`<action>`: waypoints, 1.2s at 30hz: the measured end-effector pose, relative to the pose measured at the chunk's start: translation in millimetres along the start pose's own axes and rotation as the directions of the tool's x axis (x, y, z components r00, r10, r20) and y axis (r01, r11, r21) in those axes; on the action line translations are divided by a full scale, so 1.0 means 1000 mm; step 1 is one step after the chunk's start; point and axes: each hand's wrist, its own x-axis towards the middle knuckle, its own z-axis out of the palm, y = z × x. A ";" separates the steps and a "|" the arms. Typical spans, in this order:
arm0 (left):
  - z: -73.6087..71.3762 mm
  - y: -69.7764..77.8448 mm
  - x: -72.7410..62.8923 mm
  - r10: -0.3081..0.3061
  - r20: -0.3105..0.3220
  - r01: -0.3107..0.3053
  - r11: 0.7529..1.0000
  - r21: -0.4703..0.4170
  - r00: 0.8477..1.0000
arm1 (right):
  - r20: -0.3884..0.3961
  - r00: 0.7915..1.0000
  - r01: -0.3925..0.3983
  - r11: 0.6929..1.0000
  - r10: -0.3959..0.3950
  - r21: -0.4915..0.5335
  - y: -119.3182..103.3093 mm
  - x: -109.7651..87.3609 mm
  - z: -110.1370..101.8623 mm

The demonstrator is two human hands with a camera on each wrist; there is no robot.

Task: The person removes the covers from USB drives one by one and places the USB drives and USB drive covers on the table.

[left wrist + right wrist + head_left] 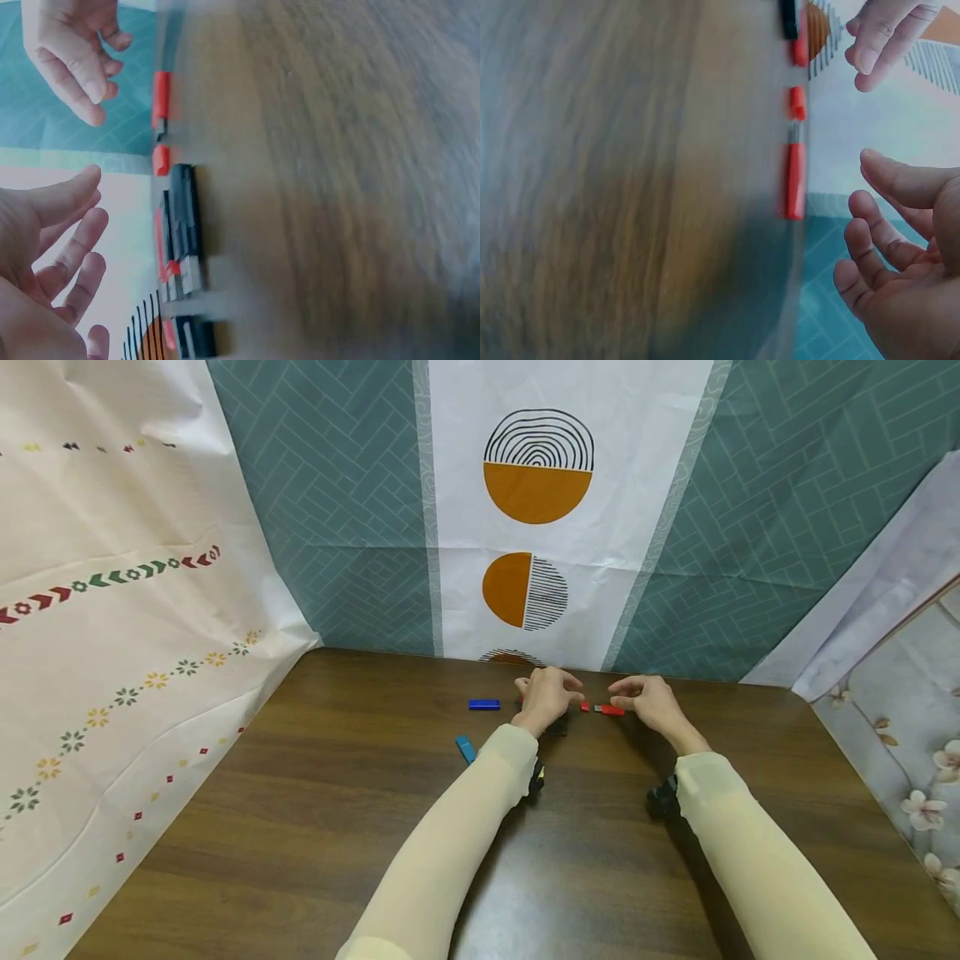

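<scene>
My left hand hovers over the far part of the table with relaxed, parted fingers and nothing in them. My right hand, likewise loosely bent and holding nothing, is just to its right. Between and below them lies a red USB stick, its metal plug bare and pointing left. Its small red cap sits a little apart from that plug. In the left wrist view, black USB sticks with metal plugs lie near the left hand, alongside other red pieces; the left hand partly hides this group in the head view.
Left of the hands, a dark blue USB stick and a lighter blue stick rest on the brown wooden table. Something yellow peeks out beside the left cuff. Patterned cloth hangs behind the far edge.
</scene>
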 end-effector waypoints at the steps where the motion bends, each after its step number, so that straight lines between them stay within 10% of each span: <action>1: -0.002 -0.002 -0.001 0.004 -0.001 -0.004 1.000 -0.019 1.000 | 0.003 1.000 -0.001 1.000 0.001 0.009 -0.002 0.000 0.000; 22: -0.045 -0.030 -0.019 0.068 0.029 -0.063 0.983 -0.174 0.997 | 0.063 0.998 0.006 0.963 -0.024 0.271 -0.041 -0.011 0.011; 36: -0.068 -0.050 -0.028 0.068 0.039 -0.059 0.980 -0.192 0.997 | 0.065 0.997 0.024 0.965 -0.042 0.262 -0.055 -0.010 0.024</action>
